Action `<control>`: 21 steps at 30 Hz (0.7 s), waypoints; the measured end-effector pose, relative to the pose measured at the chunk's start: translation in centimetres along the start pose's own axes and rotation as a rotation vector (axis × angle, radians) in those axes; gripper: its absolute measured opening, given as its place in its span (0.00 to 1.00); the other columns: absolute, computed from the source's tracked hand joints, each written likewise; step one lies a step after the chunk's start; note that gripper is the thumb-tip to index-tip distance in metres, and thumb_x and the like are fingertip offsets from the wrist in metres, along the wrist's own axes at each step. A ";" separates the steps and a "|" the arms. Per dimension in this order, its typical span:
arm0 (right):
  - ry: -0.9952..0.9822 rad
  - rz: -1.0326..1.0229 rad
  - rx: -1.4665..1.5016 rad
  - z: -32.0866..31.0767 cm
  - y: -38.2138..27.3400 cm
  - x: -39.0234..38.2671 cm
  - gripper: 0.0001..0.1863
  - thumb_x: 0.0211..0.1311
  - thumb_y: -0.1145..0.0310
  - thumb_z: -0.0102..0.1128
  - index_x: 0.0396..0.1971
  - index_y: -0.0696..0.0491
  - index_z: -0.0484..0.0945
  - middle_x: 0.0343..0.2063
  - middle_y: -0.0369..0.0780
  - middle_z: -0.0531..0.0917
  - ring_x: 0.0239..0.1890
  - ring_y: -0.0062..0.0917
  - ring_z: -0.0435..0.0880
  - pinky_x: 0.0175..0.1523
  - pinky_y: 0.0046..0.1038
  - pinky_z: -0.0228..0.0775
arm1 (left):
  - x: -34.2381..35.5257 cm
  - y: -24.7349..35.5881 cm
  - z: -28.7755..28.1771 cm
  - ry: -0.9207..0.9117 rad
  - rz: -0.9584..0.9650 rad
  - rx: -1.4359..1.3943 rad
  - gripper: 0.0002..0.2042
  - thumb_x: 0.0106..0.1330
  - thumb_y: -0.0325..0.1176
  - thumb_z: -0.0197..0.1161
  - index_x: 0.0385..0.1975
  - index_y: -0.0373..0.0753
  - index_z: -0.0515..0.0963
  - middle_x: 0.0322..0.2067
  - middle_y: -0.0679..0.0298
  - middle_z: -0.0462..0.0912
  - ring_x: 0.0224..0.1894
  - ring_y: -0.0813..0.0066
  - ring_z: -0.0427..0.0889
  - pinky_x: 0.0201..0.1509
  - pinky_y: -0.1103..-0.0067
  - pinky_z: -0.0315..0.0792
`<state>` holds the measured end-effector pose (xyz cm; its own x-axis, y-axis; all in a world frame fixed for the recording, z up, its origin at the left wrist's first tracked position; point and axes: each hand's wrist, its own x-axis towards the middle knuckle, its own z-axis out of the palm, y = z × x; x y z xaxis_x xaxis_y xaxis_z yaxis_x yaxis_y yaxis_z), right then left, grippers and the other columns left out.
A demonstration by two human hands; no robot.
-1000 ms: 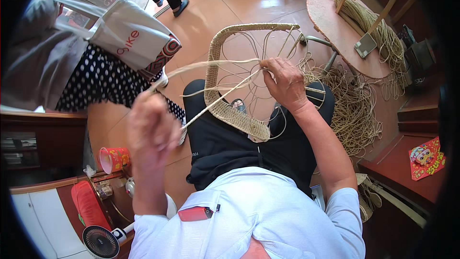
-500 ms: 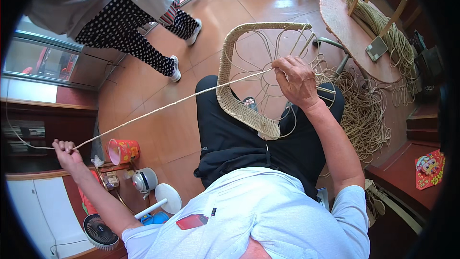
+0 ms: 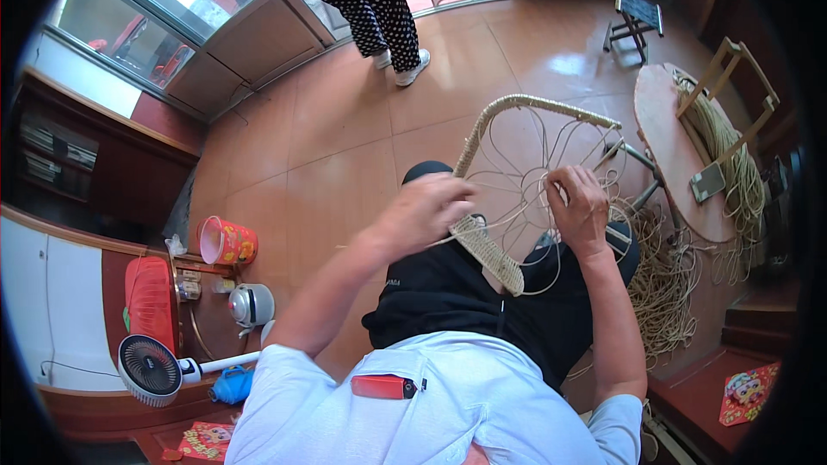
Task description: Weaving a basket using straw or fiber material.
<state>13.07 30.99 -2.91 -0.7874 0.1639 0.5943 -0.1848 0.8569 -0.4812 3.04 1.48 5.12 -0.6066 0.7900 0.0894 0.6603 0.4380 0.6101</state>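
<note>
A seat-shaped frame [image 3: 508,104] rests on my lap, its rim wrapped in pale straw cord and its middle filled with petal-like wire loops around a small ring. My right hand [image 3: 579,207] is over the loops on the right, thumb and fingers pinched on a strand of cord. Beside the rim's left side is my left hand [image 3: 422,213], fingers curled and somewhat blurred, apparently closed on the cord. A length of the cord [image 3: 438,243] passes below this hand and trails off to the left. My hands hide part of the rim and loops.
Tangled cord [image 3: 668,293] heaps on the floor at right, beside a round board [image 3: 659,120] carrying a cord bundle [image 3: 732,151]. A folding stool [image 3: 637,17] stands far right. At left are a red bucket [image 3: 228,241], kettle [image 3: 251,305] and fan [image 3: 151,368]. A person [image 3: 366,0] stands ahead.
My left hand has come from far out left, where it stretched the cord taut, to beside the frame. The cord has gone slack. The other person has moved farther away toward the doorway.
</note>
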 end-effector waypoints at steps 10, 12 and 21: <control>0.052 -0.071 -0.148 0.3 0.4 -1.1 0.09 0.68 0.72 0.74 0.44 0.50 0.83 0.35 0.39 0.86 0.39 0.39 0.87 0.44 0.42 0.80 | 14.2 1.6 7.3 -0.564 -0.300 -0.466 0.16 0.79 0.33 0.59 0.57 0.27 0.83 0.36 0.50 0.90 0.30 0.65 0.93 0.34 0.71 0.86; 0.057 -0.079 -0.140 0.3 0.1 -0.8 0.09 0.68 0.72 0.75 0.44 0.50 0.83 0.36 0.39 0.86 0.39 0.39 0.87 0.44 0.41 0.80 | 14.9 0.3 7.5 -0.561 -0.289 -0.540 0.17 0.79 0.34 0.59 0.57 0.27 0.83 0.36 0.52 0.89 0.26 0.69 0.91 0.28 0.74 0.83; 0.060 -0.052 -0.093 0.6 0.2 -0.5 0.11 0.67 0.72 0.76 0.46 0.52 0.84 0.38 0.41 0.88 0.42 0.40 0.88 0.47 0.42 0.81 | 14.5 1.0 8.3 -0.098 -0.074 -0.024 0.21 0.79 0.38 0.60 0.59 0.26 0.84 0.44 0.42 0.92 0.48 0.49 0.93 0.58 0.59 0.83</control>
<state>13.10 30.77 -3.66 -0.7407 0.1444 0.6562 -0.1671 0.9064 -0.3880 -1.45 16.96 0.50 -0.6066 0.7943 -0.0332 0.6038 0.4875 0.6307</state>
